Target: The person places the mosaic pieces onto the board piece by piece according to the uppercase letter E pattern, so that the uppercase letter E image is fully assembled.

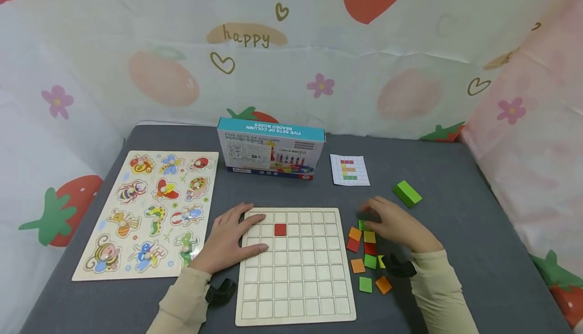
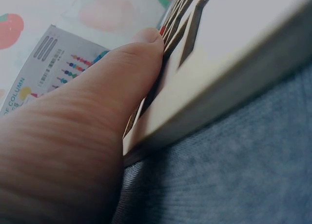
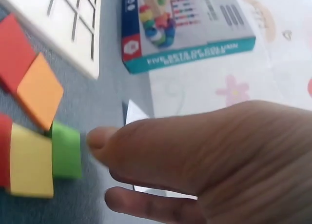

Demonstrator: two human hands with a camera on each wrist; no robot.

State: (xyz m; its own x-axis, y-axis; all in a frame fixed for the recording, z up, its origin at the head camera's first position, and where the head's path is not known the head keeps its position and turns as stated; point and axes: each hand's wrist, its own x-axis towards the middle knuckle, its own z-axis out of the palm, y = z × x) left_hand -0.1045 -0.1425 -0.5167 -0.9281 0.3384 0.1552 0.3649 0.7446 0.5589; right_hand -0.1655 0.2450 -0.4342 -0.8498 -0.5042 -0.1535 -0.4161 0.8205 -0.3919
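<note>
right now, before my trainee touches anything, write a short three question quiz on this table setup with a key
1. What colour is the one tile lying in the grid board? a) green b) red c) orange
2. True or false: the left hand rests on the grid board.
3. Fill in: in the right wrist view, the loose tile closest to the right hand is ____.

Key: 1 b; 2 true; 3 green.
</note>
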